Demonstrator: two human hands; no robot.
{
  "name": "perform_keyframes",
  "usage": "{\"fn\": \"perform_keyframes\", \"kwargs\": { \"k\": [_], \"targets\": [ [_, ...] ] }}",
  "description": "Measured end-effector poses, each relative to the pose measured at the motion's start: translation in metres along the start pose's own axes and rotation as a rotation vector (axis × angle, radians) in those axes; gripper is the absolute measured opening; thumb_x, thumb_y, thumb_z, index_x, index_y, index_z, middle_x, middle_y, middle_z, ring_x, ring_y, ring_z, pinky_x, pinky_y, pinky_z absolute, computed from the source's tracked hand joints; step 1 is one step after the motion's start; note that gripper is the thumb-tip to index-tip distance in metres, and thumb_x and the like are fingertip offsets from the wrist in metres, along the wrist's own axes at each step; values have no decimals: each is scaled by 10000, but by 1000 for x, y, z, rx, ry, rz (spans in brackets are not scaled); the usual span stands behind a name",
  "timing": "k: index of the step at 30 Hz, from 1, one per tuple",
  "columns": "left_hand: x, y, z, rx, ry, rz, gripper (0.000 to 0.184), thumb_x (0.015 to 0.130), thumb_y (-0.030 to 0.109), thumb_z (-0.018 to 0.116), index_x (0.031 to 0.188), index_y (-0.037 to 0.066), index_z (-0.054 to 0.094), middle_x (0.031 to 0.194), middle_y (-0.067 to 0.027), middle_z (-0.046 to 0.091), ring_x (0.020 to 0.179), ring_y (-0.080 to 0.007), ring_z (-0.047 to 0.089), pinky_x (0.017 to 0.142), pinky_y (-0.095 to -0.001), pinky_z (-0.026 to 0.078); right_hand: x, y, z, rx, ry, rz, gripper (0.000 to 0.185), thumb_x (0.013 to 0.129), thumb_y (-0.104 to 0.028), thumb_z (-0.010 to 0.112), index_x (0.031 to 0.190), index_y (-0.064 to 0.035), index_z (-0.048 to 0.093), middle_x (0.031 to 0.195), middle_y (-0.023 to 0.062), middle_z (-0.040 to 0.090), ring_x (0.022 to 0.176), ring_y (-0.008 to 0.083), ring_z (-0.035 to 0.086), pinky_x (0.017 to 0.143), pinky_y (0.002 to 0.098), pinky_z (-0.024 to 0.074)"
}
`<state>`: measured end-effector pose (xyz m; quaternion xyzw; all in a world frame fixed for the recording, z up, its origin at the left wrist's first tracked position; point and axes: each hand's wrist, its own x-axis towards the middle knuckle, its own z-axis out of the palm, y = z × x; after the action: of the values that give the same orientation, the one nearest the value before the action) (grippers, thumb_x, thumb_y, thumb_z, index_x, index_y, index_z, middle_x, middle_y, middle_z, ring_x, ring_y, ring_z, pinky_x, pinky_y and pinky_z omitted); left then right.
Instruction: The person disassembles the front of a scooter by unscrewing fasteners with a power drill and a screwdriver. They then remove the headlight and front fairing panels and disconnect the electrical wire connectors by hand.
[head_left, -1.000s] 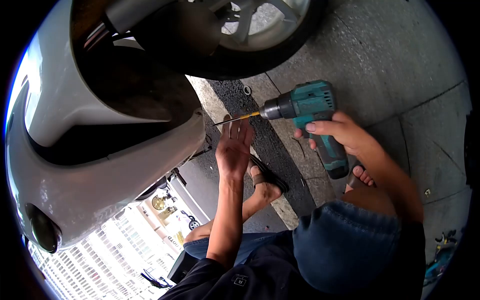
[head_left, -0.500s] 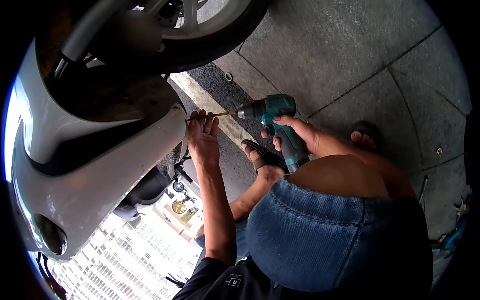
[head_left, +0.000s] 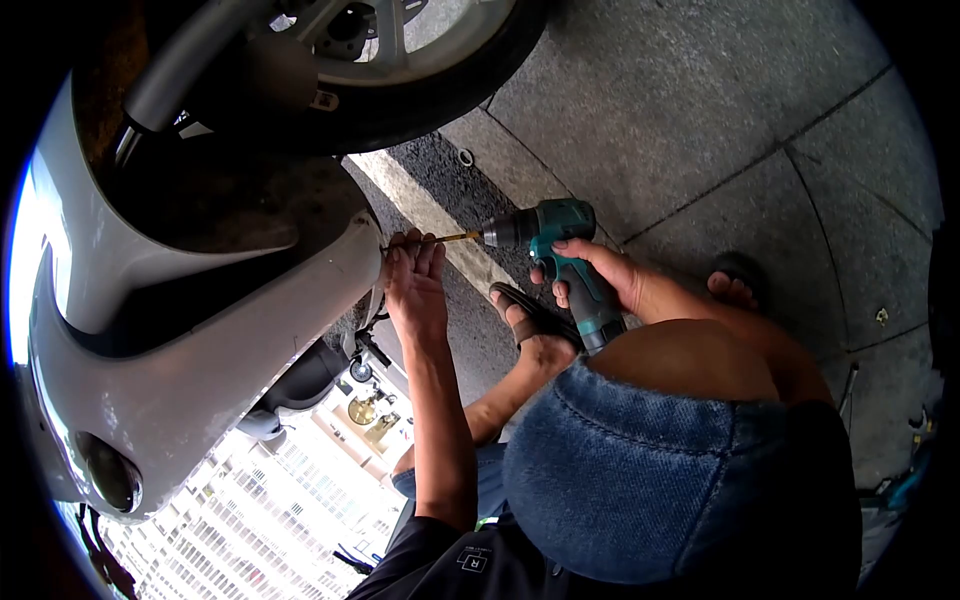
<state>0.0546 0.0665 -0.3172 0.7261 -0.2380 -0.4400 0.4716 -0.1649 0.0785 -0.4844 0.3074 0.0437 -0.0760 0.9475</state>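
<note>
Cordless drill (head_left: 566, 222), centre of frame, gripped in right hand (head_left: 612, 272).
Left hand (head_left: 416, 290) at long bit (head_left: 459, 237) by fairing (head_left: 250, 335) edge, pinch unclear; advisable: keep bit aligned, left hand clear of chuck (head_left: 508, 230).

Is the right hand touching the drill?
Touching. The head view shows the right hand gripping the teal drill, thumb on one side and fingertips showing on the other.

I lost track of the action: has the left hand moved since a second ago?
Yes, toward the pale body panel: the left hand was clearly apart from the panel's end and is now right beside it.
</note>
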Motion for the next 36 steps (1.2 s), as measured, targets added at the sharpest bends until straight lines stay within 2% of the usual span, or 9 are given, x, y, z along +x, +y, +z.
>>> {"fn": "perform_keyframes", "kwargs": {
  "k": [7,10,16,19,21,25,28,30,36],
  "targets": [
    [0,-1,-4,13,18,-7,266,988,245,531,1211,100,535,1256,-72,591,1192,-246,550,1064,-432,411,5,2,-4,0,-1,0,410,894,-302,637,1192,-71,476,1012,139,640,662,153,607,616,311,550],
    [-2,0,-3,-27,-36,-4,316,992,249,519,1258,79,519,1280,-86,580,1215,-260,534,1079,-435,397,10,1,-8,7,-10,20,425,887,-311,643,1183,-55,479,981,113,636,660,148,597,625,316,532],
    [-6,4,-1,-197,141,-51,398,992,202,478,1351,30,472,1358,-121,536,1283,-291,485,1123,-461,359,16,4,-12,-4,-19,31,364,878,-331,648,1078,-49,532,922,65,621,647,132,571,638,315,508],
    [-4,3,-3,-274,142,-65,374,984,180,480,1323,25,504,1383,-125,520,1309,-294,464,1131,-469,353,18,8,-15,-11,-8,36,348,880,-342,644,1047,-54,542,912,68,621,648,131,571,642,313,502],
    [-4,1,-2,-313,135,-47,370,976,182,505,1303,8,524,1360,-134,536,1283,-281,491,1111,-443,386,18,9,-15,15,-26,24,369,890,-321,645,1067,-23,520,923,76,614,626,116,578,572,275,535],
    [-2,0,-4,-388,123,-57,331,969,151,524,1271,21,555,1317,-124,576,1270,-278,509,1105,-444,394,16,8,-18,3,-9,7,363,890,-314,646,1067,-24,517,918,75,610,631,118,579,572,276,533],
    [0,1,-8,-495,48,-94,301,962,120,528,1252,54,577,1303,-89,597,1281,-264,502,1110,-472,377,20,8,-25,38,-59,116,372,889,-311,646,1082,-26,505,918,73,607,638,117,580,582,279,532],
    [-1,1,-5,-513,45,-103,286,948,105,557,1229,60,593,1278,-83,615,1262,-256,521,1100,-473,386,16,9,-20,45,-29,24,389,887,-306,647,1113,-32,489,919,72,605,642,120,582,592,281,531],
    [3,-6,-5,-622,49,-74,251,936,93,587,1182,65,621,1220,-74,647,1228,-251,548,1085,-472,407,8,7,-21,29,-19,-14,392,887,-282,648,1154,-52,477,956,93,623,651,129,587,599,286,538]
  ]
}}
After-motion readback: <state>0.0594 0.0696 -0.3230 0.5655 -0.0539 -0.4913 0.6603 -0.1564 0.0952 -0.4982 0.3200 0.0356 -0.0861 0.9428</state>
